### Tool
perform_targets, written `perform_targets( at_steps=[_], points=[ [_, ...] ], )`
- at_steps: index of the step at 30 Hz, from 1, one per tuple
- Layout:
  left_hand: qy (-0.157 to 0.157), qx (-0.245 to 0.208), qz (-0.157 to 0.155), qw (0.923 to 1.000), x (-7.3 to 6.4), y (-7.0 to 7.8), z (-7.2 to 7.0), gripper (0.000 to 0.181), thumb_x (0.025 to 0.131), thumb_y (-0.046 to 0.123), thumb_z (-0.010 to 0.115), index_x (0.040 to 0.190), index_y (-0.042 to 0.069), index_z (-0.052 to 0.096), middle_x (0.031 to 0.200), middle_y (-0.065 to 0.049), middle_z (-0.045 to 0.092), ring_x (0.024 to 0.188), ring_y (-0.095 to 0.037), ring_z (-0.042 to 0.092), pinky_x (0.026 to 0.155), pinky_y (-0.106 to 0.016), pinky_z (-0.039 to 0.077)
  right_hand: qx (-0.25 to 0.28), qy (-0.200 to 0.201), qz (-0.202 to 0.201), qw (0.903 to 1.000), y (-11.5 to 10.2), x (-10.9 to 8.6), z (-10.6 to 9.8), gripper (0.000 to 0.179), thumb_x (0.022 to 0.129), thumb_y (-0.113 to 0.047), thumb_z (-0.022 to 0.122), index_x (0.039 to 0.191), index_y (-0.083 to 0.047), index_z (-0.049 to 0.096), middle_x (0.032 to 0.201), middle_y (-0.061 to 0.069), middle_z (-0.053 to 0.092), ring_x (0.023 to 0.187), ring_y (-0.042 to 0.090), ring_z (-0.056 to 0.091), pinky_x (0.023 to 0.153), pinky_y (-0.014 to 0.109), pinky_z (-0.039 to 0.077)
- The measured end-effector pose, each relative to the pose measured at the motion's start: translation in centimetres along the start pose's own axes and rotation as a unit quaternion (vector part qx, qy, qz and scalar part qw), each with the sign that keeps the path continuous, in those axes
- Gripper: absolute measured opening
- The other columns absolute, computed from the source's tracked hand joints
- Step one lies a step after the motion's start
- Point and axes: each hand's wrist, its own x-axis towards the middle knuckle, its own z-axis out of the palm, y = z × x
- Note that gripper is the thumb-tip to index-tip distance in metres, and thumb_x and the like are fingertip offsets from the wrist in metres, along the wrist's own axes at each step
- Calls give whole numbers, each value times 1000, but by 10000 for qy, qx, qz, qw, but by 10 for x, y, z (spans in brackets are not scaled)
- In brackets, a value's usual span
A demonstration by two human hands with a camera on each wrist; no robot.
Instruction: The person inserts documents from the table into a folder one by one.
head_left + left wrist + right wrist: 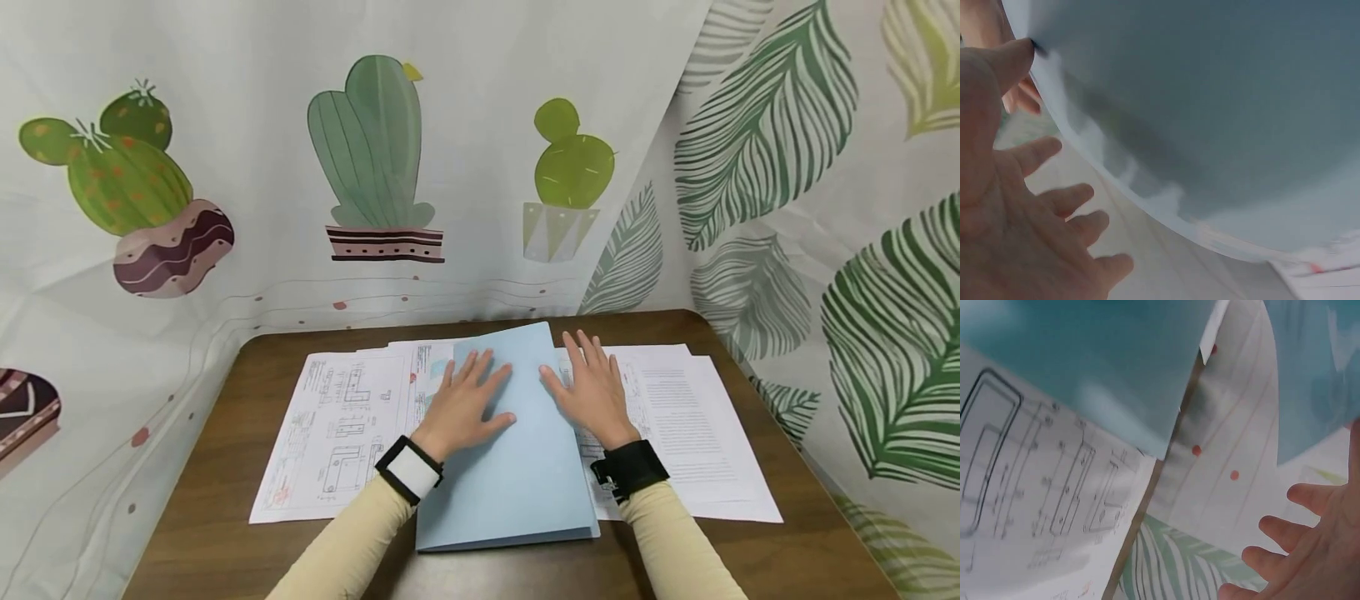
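Note:
A light blue paper folder lies in the middle of the table, its front cover lifted a little off the back. Over its upper left part is my left hand, fingers spread. My right hand is at the folder's upper right edge with straight fingers; the thumb reaches the cover's edge. In the left wrist view, the left thumb meets the blue cover, while the other fingers extend past it. The right wrist view has the raised cover above the right fingers, apart from the folder's lower leaf.
Printed drawing sheets stick out on the folder's left, and text pages on its right. The brown wooden table has a back edge against a hanging cloth with cactus prints. Leaf-patterned cloth hangs at the right.

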Motion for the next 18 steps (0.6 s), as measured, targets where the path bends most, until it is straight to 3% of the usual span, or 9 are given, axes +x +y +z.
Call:
perform_targets(
  at_steps=[3,6,10,12,15,18],
  points=[
    [-358,184,567,9976,10,17,-6,76,96,56,66,159,22,41,167,-15,27,154,-40,22,119,-66,17,181,-8,110,9998,8,-3,-4,68,108,-47,46,160,-6,33,163,25,29,154,45,18,118,70,12],
    [-678,419,1222,9893,20,35,-11,76,96,59,64,159,24,41,168,-13,27,154,-39,23,119,-64,20,51,-97,237,9997,18,-8,-3,58,111,-35,43,158,-2,36,160,29,33,151,48,25,116,70,16],
    [-1064,832,1973,9710,27,52,-12,71,96,62,60,155,27,47,167,-11,29,154,-37,24,119,-63,24,-464,-596,115,9971,25,-19,6,55,102,-19,64,149,4,47,153,33,42,141,52,39,111,71,29],
    [-1228,985,2156,9637,27,57,-11,65,96,63,59,151,28,54,167,-9,29,154,-37,25,119,-62,25,-572,-982,-151,9934,25,-27,12,58,94,-12,73,145,5,52,151,32,45,137,51,45,108,70,35],
    [-1360,1123,2258,9581,25,61,-10,59,96,63,60,145,30,60,166,-7,33,153,-36,27,119,-61,26,-294,-1486,-612,9866,22,-37,20,59,84,-8,80,138,3,61,151,28,47,136,47,48,106,70,37],
    [-1375,1190,2275,9566,24,62,-8,58,95,61,63,145,31,60,164,-5,36,153,-34,29,118,-60,28,205,-1714,-817,9816,18,-44,26,54,85,-16,80,136,-2,66,151,23,50,139,43,47,109,70,33]
  ],
)
